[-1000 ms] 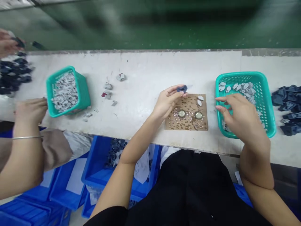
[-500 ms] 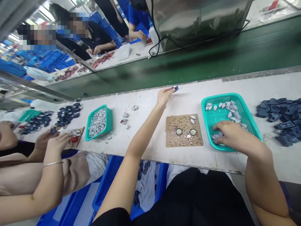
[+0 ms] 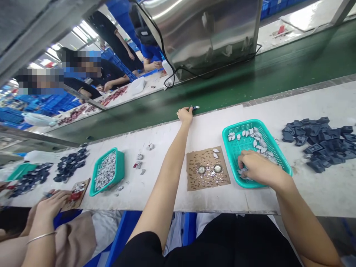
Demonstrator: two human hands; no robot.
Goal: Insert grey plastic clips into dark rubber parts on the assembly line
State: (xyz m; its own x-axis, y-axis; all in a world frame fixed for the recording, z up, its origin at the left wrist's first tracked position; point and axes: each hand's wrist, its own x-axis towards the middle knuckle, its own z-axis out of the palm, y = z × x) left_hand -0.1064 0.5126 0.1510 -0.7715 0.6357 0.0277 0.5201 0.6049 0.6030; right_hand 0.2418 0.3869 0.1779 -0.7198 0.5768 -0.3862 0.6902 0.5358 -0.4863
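Observation:
My left hand [image 3: 185, 114] is stretched out to the far edge of the table, its fingers closed on a small dark blue plastic part [image 3: 196, 107] with a whitish end, over the border of the green belt. My right hand [image 3: 254, 167] reaches down into a green plastic basket [image 3: 280, 155], fingers curled among small pale grey pieces [image 3: 258, 137]; its fingertips are partly hidden. Between my arms lies a brown cardboard square [image 3: 205, 183] dotted with shiny glue, bearing two round caps [image 3: 218, 168] and two pale pieces [image 3: 216, 153].
Dark blue plastic parts [image 3: 319, 137] are heaped at the right. Left of my arm stand another green basket [image 3: 119, 165] full of small pieces and several loose bits [image 3: 139, 157]. A co-worker's hands [image 3: 54, 202] work at the far left. Beyond runs the green belt [image 3: 222, 92] beside a metal box [image 3: 211, 33].
My left hand has carried the dark blue part farther out, from above the table to the belt's edge. My right hand stays in the basket, its fingers curled more. The view has shifted.

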